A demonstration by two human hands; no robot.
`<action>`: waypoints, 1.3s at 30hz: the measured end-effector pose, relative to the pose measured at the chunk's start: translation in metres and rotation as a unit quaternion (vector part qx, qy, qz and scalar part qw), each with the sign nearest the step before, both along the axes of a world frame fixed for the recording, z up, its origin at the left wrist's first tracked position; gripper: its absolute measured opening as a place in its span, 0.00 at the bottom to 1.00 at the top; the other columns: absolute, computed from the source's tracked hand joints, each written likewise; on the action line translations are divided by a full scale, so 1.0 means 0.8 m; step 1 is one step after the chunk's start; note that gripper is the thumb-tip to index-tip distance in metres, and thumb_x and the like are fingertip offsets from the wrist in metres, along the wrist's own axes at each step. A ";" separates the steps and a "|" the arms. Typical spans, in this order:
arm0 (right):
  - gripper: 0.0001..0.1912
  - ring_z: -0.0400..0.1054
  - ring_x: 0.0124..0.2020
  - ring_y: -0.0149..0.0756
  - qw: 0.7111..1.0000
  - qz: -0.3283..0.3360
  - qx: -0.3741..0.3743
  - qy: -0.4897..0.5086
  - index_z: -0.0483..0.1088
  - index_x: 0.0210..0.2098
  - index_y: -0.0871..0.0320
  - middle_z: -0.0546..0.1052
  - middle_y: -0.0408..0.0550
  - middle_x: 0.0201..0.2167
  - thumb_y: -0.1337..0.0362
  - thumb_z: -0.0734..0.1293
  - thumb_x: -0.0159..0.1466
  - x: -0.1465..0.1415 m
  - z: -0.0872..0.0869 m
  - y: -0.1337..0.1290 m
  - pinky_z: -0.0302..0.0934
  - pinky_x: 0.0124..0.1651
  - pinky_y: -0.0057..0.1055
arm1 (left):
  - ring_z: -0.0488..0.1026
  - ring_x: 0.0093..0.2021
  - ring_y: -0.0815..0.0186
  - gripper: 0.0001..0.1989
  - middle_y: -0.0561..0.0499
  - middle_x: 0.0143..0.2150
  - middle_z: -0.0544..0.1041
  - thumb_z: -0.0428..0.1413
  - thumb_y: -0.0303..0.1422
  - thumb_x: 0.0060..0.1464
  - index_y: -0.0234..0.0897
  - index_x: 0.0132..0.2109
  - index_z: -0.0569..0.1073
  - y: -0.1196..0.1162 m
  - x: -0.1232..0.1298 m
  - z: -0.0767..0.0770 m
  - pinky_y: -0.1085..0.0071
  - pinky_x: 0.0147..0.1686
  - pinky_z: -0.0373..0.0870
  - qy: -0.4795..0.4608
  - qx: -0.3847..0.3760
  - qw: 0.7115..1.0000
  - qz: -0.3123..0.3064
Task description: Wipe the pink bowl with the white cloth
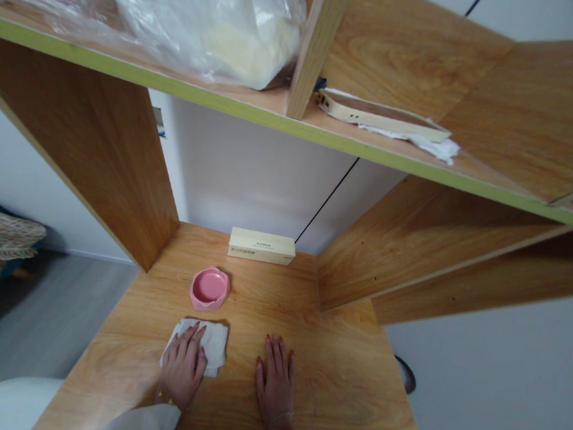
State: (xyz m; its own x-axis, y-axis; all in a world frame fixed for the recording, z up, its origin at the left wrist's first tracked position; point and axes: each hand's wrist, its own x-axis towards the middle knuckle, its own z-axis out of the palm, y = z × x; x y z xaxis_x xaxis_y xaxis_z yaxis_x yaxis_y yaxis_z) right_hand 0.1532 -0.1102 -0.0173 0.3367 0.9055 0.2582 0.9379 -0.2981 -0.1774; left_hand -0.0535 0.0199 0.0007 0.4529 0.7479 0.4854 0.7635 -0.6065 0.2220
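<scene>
My left hand (182, 364) lies spread on a folded white cloth (216, 345) on the wooden desk, its fingers apart and pressing the cloth flat. To the right, my right hand (276, 383) rests palm down on the bare wood, fingers stretched out and holding nothing. Just beyond the cloth is a pink, many-sided dish (211, 288). A cream-coloured long box (261, 246) lies near the back edge of the desk, behind the dish.
Above the desk runs a wooden shelf (257, 114) bearing a clear plastic bag (230, 32) and a pale, curved object (383, 114) on white tissue. Wooden panels flank the desk. A white rounded seat (24, 422) stands at lower left.
</scene>
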 end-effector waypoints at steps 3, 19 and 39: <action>0.30 0.53 0.64 0.46 1.000 0.000 0.003 -0.002 0.47 0.66 0.60 0.64 0.54 0.61 0.54 0.53 0.68 -0.001 0.003 0.000 0.46 0.63 0.54 | 0.72 0.50 0.57 0.22 0.46 0.51 0.76 0.44 0.32 0.57 0.40 0.57 0.67 0.000 0.000 0.001 0.59 0.54 0.63 -0.002 -0.006 1.000 0.000; 0.29 0.54 0.64 0.45 1.000 0.000 0.009 0.013 0.49 0.66 0.59 0.64 0.54 0.61 0.54 0.52 0.69 0.000 0.000 0.000 0.45 0.63 0.54 | 0.72 0.51 0.58 0.22 0.46 0.51 0.76 0.44 0.33 0.57 0.41 0.58 0.67 -0.001 0.001 0.007 0.59 0.55 0.63 0.000 -0.011 1.000 0.002; 0.29 0.54 0.64 0.46 1.000 -0.001 0.004 0.017 0.49 0.66 0.59 0.63 0.54 0.62 0.54 0.52 0.69 -0.001 0.002 0.000 0.45 0.63 0.54 | 0.71 0.52 0.57 0.22 0.45 0.53 0.75 0.44 0.33 0.58 0.40 0.58 0.67 -0.001 0.000 0.009 0.59 0.55 0.63 -0.009 -0.026 1.000 -0.005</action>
State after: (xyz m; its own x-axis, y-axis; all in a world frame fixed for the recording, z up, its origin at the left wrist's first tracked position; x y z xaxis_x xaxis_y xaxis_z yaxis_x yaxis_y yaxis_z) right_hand 0.1528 -0.1100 -0.0157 0.3474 0.9028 0.2533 0.9307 -0.2990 -0.2107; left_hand -0.0536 0.0192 0.0081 0.4525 0.7676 0.4540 0.7530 -0.6016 0.2667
